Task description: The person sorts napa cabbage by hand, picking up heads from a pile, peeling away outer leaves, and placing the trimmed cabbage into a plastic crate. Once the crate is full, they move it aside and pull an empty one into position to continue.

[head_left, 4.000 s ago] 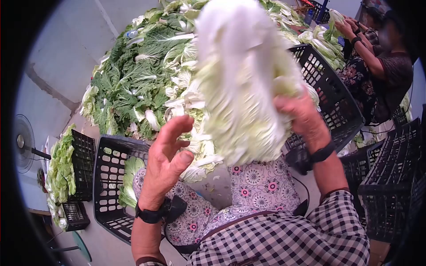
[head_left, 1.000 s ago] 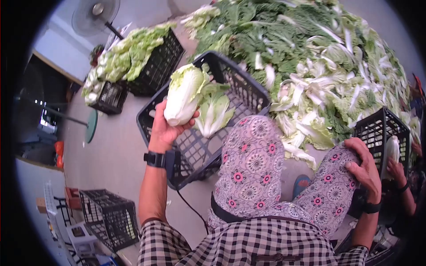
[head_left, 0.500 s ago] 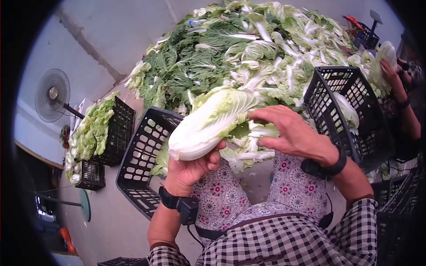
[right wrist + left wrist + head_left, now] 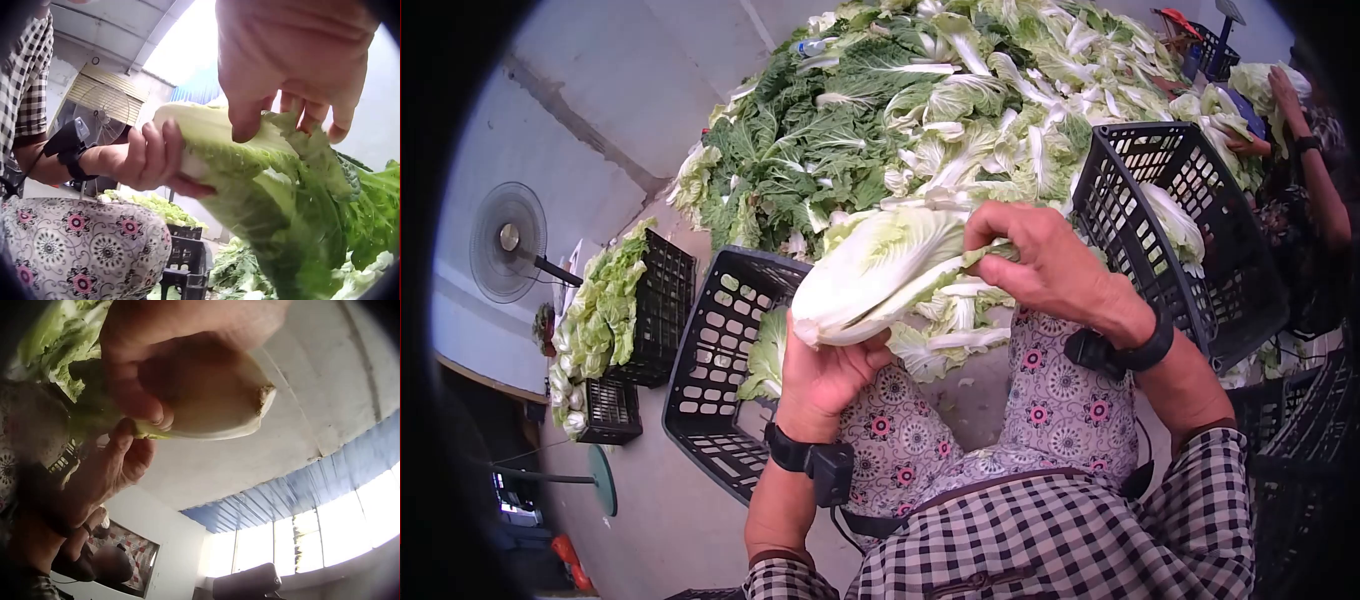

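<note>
Over the lap, a pale napa cabbage point(image 4: 870, 270) lies tilted in the left hand point(image 4: 830, 375), its cut base toward the left wrist. That hand grips it from below, fingers curled round the base end, as the right wrist view shows on the cabbage point(image 4: 206, 128). At the leafy end the right hand point(image 4: 1055, 265) pinches the edge of an outer leaf point(image 4: 930, 287) between thumb and fingers. A dark gap shows between this leaf and the head. The cut base point(image 4: 267, 400) is plain in the left wrist view.
A black crate point(image 4: 720, 350) by the left knee holds a cabbage point(image 4: 767, 355). Another crate point(image 4: 1145, 150) at right also has one inside. A large leaf heap point(image 4: 880, 110) rises ahead. Filled crates point(image 4: 665, 300) and a fan point(image 4: 508, 240) stand left; another person's arm point(image 4: 1325, 190) shows right.
The left hand has brought the cabbage from over the left crate to the lap. The right hand has left the knee and now pinches an outer leaf, which has parted from the head.
</note>
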The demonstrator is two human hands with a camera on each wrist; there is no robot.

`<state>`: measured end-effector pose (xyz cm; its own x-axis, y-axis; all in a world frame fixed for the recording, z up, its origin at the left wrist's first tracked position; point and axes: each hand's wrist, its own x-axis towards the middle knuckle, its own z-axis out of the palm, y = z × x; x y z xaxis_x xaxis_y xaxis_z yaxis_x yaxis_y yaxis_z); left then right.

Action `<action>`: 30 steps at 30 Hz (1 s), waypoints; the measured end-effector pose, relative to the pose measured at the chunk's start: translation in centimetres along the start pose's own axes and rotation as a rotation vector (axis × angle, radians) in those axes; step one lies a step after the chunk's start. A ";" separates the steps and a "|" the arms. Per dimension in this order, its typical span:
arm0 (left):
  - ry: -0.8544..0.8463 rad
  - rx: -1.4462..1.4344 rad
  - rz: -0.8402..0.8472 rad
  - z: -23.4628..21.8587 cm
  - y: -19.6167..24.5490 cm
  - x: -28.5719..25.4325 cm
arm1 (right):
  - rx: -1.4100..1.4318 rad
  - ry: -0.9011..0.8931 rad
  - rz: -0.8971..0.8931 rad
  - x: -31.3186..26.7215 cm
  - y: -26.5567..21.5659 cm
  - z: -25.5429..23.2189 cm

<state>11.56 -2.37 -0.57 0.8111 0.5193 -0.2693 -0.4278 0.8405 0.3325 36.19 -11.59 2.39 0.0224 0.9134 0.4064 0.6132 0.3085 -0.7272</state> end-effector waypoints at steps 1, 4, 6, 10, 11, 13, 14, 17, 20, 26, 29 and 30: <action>0.091 0.019 0.040 0.2 0.4 0.1 | 0.120 0.009 -0.010 -0.2 0.4 -0.1; 0.221 0.059 0.272 -1.0 1.6 1.0 | 0.186 -0.192 0.213 -0.4 -0.4 -1.5; 0.099 -0.130 0.334 -4.0 4.5 1.3 | 0.164 -0.185 0.322 -0.7 -0.9 -2.9; -0.024 -0.386 0.332 -4.8 8.2 -1.0 | 0.187 0.055 0.323 -0.9 0.8 -5.2; -0.034 -0.379 0.334 -4.7 8.4 -1.5 | 0.246 0.109 0.370 -0.7 0.8 -5.6; -0.058 -0.365 0.343 -4.4 8.4 -2.1 | 0.405 0.205 0.396 -0.6 2.0 -6.2; -0.049 -0.358 0.344 -4.2 8.2 -2.3 | 0.502 0.246 0.377 -0.3 3.5 -6.5; -0.033 -0.349 0.321 -3.5 7.3 -2.3 | 0.901 0.327 0.347 0.2 5.0 -6.5; -0.062 -0.289 0.264 -4.1 6.8 -2.0 | 1.216 0.359 0.325 0.1 6.3 -7.2; -0.001 -0.078 0.279 -3.1 5.6 -1.6 | 1.294 0.401 0.328 0.0 8.6 -8.0; 0.025 -0.058 0.272 -2.5 5.0 -1.4 | 1.169 0.375 0.351 0.8 8.2 -7.7; 0.039 -0.057 0.269 -2.4 4.9 -1.4 | 1.030 0.307 0.369 1.1 8.4 -7.8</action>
<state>7.39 1.41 -0.73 0.6499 0.7297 -0.2127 -0.6484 0.6783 0.3456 47.51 -10.05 1.00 0.3464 0.9339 0.0884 -0.4087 0.2351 -0.8819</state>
